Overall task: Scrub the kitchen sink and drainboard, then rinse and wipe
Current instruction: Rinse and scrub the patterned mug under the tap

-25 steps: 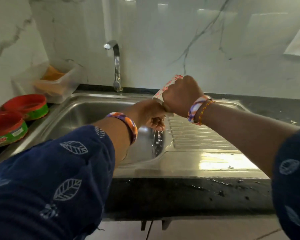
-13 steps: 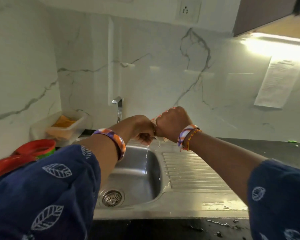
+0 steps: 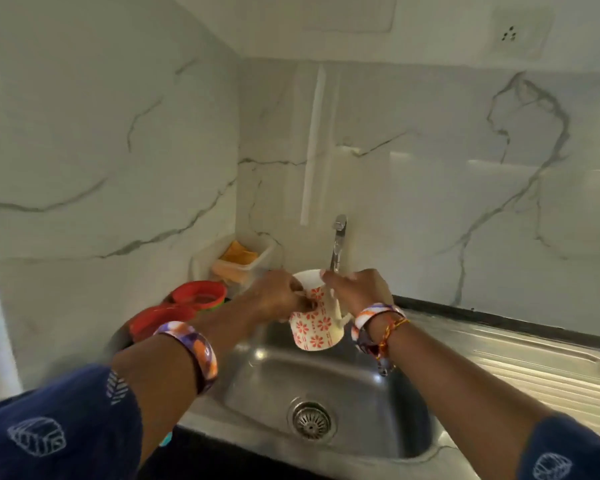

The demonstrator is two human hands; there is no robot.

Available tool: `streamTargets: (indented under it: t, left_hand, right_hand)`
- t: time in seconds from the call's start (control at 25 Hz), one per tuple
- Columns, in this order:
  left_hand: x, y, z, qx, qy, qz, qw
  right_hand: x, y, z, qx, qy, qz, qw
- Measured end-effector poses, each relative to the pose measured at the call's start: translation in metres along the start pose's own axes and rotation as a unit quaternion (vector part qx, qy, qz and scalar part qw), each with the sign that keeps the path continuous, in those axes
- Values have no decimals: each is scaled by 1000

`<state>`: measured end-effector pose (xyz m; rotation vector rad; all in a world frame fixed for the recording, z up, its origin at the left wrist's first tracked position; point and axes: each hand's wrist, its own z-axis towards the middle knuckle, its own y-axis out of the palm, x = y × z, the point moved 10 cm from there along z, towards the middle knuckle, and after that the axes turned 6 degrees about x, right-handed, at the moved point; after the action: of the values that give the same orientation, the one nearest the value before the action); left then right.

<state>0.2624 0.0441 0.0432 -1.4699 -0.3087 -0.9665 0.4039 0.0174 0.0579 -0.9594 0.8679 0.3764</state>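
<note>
A white mug (image 3: 314, 329) with red flowers hangs tilted above the steel sink basin (image 3: 361, 403), mouth up and just in front of the tap (image 3: 338, 242). My left hand (image 3: 278, 297) grips the mug's left side at the rim. From the right, my right hand (image 3: 359, 289) holds the mug near its handle, thumb over the rim. The drain strainer (image 3: 310, 420) lies below the mug. The ribbed drainboard (image 3: 534, 368) stretches to the right. No water shows at the tap.
A clear plastic box (image 3: 238, 261) with an orange sponge stands in the corner left of the tap. Two red round tubs (image 3: 200, 294) (image 3: 160, 318) sit left of the sink. The black counter (image 3: 465, 308) runs behind the drainboard under marble wall tiles.
The mug was tipped and dripping water into the basin; now it is turned mouth up and held nearer the tap. Both hands stayed on it. The view has lifted and swung left.
</note>
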Motion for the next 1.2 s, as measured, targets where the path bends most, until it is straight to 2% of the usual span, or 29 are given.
streamTargets:
  t: [0.12,0.24,0.4,0.64,0.72,0.84,0.96,1.2]
  left_hand:
    - [-54,-32,22,44,-2,95,995]
    - [-93,-58,57,92,-12,130,987]
    - [-105,-60,110,111,13,144,983]
    - [-91,-18,193,73,46,110,990]
    - [-92,-9,217,61,39,115,991]
    - [-97,-2,251,69,13,137,988]
    - [-106,-1,280,86,-14,126,988]
    - [-118,15,312,88,2,140,986]
  right_hand:
    - [-6,79,17,-93,36,28,995]
    - [-17,129,38,-134,9,-7,991]
    - [-10,143,73,-91,-8,-50,995]
    - [37,124,133,31,123,-1,992]
    - [46,131,154,12,139,-20,990]
    - [45,145,183,-12,110,-66,992]
    - [49,167,206,-9,113,-25,993]
    - [59,200,233,-20,104,-48,993]
